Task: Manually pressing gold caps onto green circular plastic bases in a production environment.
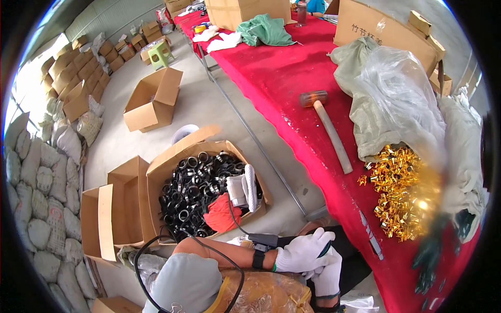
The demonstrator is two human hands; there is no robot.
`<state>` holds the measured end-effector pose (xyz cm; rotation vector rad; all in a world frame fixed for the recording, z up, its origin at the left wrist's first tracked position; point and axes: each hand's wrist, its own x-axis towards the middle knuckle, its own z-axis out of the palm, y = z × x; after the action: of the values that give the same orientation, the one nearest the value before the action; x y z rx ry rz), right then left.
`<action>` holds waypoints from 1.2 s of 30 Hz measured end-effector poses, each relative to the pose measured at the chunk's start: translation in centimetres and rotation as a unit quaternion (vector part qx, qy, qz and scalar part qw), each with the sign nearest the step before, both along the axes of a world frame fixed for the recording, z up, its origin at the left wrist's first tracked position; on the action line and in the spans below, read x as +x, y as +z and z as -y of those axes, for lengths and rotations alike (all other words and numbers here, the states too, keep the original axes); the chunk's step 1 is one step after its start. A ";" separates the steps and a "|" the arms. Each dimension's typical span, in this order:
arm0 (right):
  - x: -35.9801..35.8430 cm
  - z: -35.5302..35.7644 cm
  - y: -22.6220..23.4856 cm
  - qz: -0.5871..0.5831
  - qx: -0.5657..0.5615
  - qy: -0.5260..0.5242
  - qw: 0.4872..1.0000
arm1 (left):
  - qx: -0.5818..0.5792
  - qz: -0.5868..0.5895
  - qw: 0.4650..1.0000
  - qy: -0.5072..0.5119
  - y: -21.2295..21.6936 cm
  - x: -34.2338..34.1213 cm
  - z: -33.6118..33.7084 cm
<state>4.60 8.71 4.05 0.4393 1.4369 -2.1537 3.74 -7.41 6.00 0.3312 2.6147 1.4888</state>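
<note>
Two white-gloved hands meet at the lower edge — the left hand (305,251) laid over the right hand (327,276), fingers curled together; whether they hold anything cannot be told. Just beyond, a heap of gold pieces (404,195) spills from a sack (386,99) onto the red counter (282,73) — a mallet (329,128) beside it.

Packing workshop or warehouse: brown cardboard cartons (83,62) and stuffed white sacks (36,208) lining the concrete floor (209,99); long red-covered worktable (282,73) running alongside.

Bright daylight, glare upper left, fisheye-bent edges, blurred right side
</note>
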 end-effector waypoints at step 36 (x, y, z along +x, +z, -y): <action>0.1 0.7 -0.5 0.109 0.066 0.153 0.980 | -0.097 0.006 0.991 -0.087 -3.6 0.7 2.3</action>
<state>4.72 8.02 3.54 0.4539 1.4235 -1.7190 4.39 -9.72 2.38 0.5125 2.6153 1.1685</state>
